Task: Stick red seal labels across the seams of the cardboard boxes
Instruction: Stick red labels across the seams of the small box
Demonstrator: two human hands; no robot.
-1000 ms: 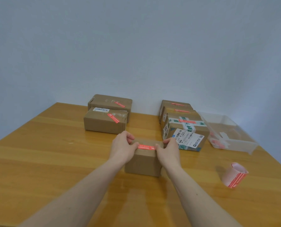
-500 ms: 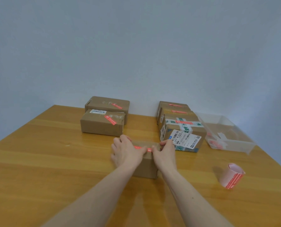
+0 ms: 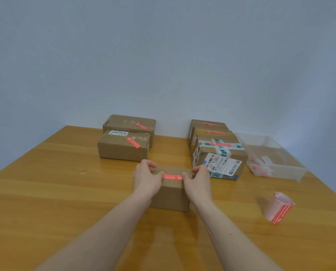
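Observation:
A small brown cardboard box (image 3: 171,194) stands in the middle of the wooden table (image 3: 65,192). A red seal label (image 3: 172,177) lies along its top front edge. My left hand (image 3: 146,178) grips the box's left end, thumb at the label's left tip. My right hand (image 3: 197,179) grips the right end, thumb at the label's right tip. Both hands wrap over the box's top corners. A roll of red labels (image 3: 278,208) lies on the table to the right, away from both hands.
Two labelled boxes (image 3: 124,147) sit at the back left. A stack of labelled boxes (image 3: 218,151) stands at the back right, close to my right hand. A clear plastic tray (image 3: 272,155) with scraps lies further right. A wall rises behind the table.
My thumbs slid together over the label, then apart again to its ends. The view tilted slightly, and the box stayed in place.

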